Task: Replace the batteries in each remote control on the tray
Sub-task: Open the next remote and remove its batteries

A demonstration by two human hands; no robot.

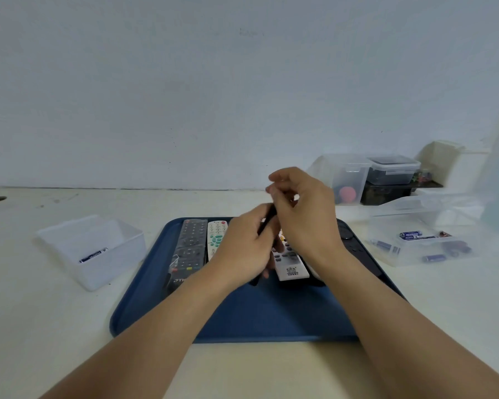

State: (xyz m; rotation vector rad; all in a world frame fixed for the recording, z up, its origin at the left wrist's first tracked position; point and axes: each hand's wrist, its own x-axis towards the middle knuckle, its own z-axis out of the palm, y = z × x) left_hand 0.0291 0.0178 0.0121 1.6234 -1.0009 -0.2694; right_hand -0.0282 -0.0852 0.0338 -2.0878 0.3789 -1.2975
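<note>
Two bare forearms reach forward from the bottom edge over a pale table (271, 367) and a blue tray (271, 315), whose near half lies bare. Above the tray's middle, the left hand (242, 249) curls its fingers round a thin black remote (267, 223), held tilted, with its upper end showing between the two hands and its lower end poking out under the palm. The right hand (303, 214) sits just beyond and above it, fingers bent and pinched together at the remote's upper end; whether they hold a battery or a cover cannot be told.

On the tray's far half lie more remotes: a dark one in clear wrap (189, 251) at the left, a white one with green keys (216, 237) beside it, a white one with grey keys (290, 263) under the right wrist, and a black one (352, 243) at the right rim.

Left of the tray stands an open clear box (92, 249) with one battery (94, 256) in it. Right of the tray, a clear bin (424, 243) holds several blue batteries (411, 234). Farther back by the wall stand stacked lidded containers (386, 177).
</note>
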